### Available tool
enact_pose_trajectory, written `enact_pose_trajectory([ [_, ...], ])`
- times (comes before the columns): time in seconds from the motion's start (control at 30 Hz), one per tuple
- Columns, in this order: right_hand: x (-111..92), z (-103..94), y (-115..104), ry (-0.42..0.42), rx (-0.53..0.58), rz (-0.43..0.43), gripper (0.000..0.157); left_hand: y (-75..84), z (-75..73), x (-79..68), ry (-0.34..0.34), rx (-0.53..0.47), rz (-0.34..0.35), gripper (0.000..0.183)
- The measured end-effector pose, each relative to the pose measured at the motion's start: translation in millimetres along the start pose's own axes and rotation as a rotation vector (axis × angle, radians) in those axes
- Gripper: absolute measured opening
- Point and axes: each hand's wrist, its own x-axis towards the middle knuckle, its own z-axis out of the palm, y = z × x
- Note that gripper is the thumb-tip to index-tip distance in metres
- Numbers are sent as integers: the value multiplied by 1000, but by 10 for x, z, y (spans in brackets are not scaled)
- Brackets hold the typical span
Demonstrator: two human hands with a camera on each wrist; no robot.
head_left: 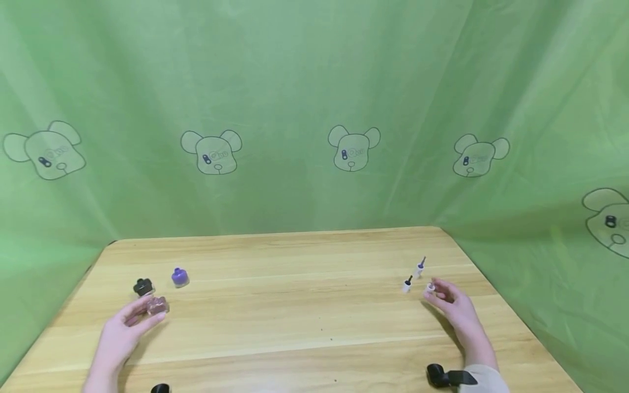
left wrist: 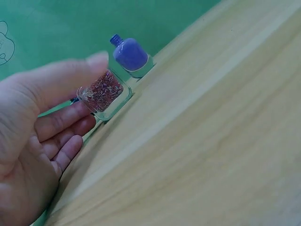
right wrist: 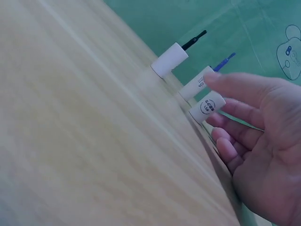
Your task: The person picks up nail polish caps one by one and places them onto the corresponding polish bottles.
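Observation:
In the left wrist view, a clear nail polish bottle with reddish glitter stands uncapped on the wooden table. My left hand is around it, the blurred thumb lifted across its near side and the fingers loosely bent behind. Just past it is a purple nail polish bottle; a black one sits by the left fingertips. At the right, my right hand has thumb and fingers spread about a white brush cap standing on the table. Two more white caps, with a black brush and a purple brush, stand alongside.
The wooden table stretches between the two hands. Green curtains printed with bear heads hang behind and at the sides. A black wrist mount is on the right forearm; another black piece shows at the bottom edge.

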Motion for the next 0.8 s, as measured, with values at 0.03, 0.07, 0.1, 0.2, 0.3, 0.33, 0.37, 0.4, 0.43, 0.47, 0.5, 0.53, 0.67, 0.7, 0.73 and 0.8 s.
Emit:
enact_pose_trajectory([
  [0.03,-4,4,-11,0,-16,9,74,-3,1,-2,2,7,-6,73],
  [0.07,-9,8,-23,0,-33,17,72,-7,4,0,10,20,-7,72],
  [0.1,-15,14,-33,0,-53,24,71,-8,7,0,18,33,-16,71],
  [0.2,-12,27,-53,9,-100,48,69,-7,16,10,48,69,-24,66],
  [0.3,7,44,-57,25,-121,62,67,6,26,19,79,91,-23,61],
  [0.33,11,48,-53,34,-129,65,66,12,31,20,85,94,-22,59],
  [0.37,13,52,-50,41,-131,69,66,19,35,23,90,99,-23,59],
  [0.4,17,56,-47,48,-131,73,64,26,40,25,95,106,-30,58],
  [0.43,20,59,-42,56,-133,76,63,31,45,26,98,108,-36,57],
  [0.47,23,62,-39,62,-133,80,62,36,49,31,98,104,-40,56],
  [0.5,25,65,-37,68,-132,84,61,37,51,36,98,101,-42,57],
  [0.53,28,67,-34,73,-129,88,61,40,53,38,99,100,-46,56],
  [0.67,37,70,-34,67,-105,100,61,49,55,38,102,103,-50,55],
  [0.7,39,72,-36,67,-99,103,61,51,54,36,104,109,-52,55],
  [0.73,42,74,-35,68,-93,106,61,54,53,31,107,118,-55,55],
  [0.8,47,79,-33,77,-87,108,59,57,52,27,108,129,-57,54],
])
